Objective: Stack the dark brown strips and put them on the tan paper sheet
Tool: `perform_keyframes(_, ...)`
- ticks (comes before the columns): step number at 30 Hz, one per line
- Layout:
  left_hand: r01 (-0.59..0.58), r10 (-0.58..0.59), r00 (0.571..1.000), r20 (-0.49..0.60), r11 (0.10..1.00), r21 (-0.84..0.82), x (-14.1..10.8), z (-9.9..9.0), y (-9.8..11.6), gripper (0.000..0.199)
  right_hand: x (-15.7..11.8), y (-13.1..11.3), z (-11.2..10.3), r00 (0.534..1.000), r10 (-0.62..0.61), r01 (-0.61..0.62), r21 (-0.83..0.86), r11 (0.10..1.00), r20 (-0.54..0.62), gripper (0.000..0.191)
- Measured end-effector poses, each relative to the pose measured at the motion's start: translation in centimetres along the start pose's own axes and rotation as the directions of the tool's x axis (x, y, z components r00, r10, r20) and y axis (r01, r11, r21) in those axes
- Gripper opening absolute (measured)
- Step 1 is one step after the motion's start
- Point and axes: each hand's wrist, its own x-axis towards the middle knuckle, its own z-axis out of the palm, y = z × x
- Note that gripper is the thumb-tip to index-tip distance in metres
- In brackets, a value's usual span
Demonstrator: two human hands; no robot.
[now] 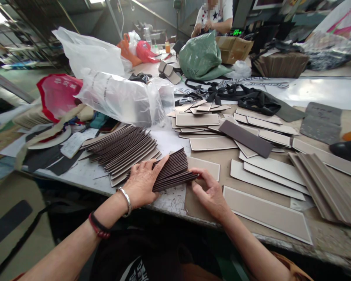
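Note:
Near the table's front edge, a stack of thin dark rectangular panels (175, 168) leans on its long edges. My left hand (142, 181) is wrapped round the left end of this stack, thumb along the top. At the stack's right front corner, the thumb and fingers of my right hand (210, 194) pinch the end of the nearest panels; how many is hard to see. A larger fanned row of similar panels (121, 148) rests just behind my left hand. One light panel with a pale border (206, 167) lies flat behind my right hand.
Loose beige panels (266, 208) spread over the right side, with a ridged stack (324, 187) beyond them. Clear plastic bags (119, 95), black straps (245, 97) and a green sack (200, 56) sit farther back. A co-worker (215, 17) is at the far side.

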Motion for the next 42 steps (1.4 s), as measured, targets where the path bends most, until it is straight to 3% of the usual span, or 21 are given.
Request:
perform_keyframes(14,-0.053,0.052,0.996,-0.077,0.998,-0.020,-0.2,0.4,-0.4,0.095,0.2,-0.8,0.1,0.993,-0.118,0.119,-0.064,0.991,0.020,0.027)
perform_keyframes(27,-0.096,0.095,0.995,-0.034,0.995,-0.022,0.5,-0.4,0.4,0.100,-0.3,-2.4,-0.1,0.997,0.081,-0.081,-0.021,0.997,0.000,0.020)
perform_keyframes(31,-0.071,0.071,0.997,-0.013,0.997,-0.004,0.3,-0.3,0.7,0.101,-0.5,-1.9,0.5,0.986,0.138,-0.132,0.065,0.989,-0.095,0.019)
perform_keyframes(35,-0.042,0.042,0.999,-0.010,0.999,0.008,0.1,-0.3,1.0,0.101,-0.7,-0.8,1.4,0.967,0.157,-0.130,0.140,0.982,-0.201,0.020)
perform_keyframes(42,-0.067,0.064,0.993,-0.103,0.997,-0.034,0.1,0.5,0.8,0.099,-0.7,-0.6,1.6,0.968,0.137,-0.109,0.138,0.984,-0.212,0.022)
